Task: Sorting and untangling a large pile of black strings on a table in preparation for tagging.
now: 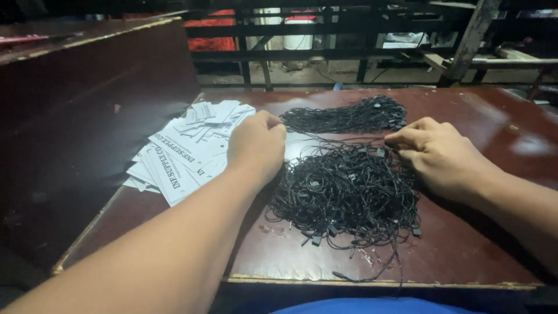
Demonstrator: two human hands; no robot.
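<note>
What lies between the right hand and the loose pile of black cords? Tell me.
Nothing visible. The right hand rests at the upper right edge of the loose pile of black cords, its fingertips already on the strands. The left hand sits apart, at the white paper tags.

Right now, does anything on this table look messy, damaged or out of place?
Mostly untidy. The white paper tags lie fanned in a loose heap by the left hand. The near black cords are a tangle by the right hand, strands trailing past the table edge, whose surface looks scuffed. The far cord bundle is neater.
</note>
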